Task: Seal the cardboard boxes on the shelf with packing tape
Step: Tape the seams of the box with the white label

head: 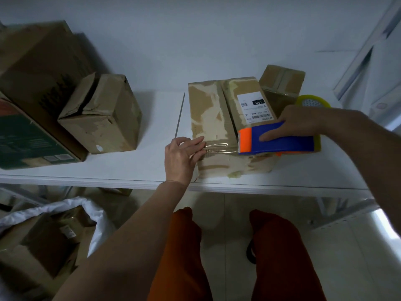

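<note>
White shelf against a pale wall carries the work. At its front edge, centre-right, sits the box under treatment: worn, scarred with torn old tape, a printed label on its right flap. A strip of clear tape runs across the near end of its top. The left hand lies with straight fingers pressed on the strip's free end at the box's left corner, evidently to anchor it. The right hand grips a blue-and-orange tape dispenser resting on the box's right side, fingers curled over its body, positioned to draw the strip taut across the seam. Behind stands a smaller box, already taped, and a yellowish tape roll. Well apart to the left, three further boxes wait, one with loose flaps.
</note>
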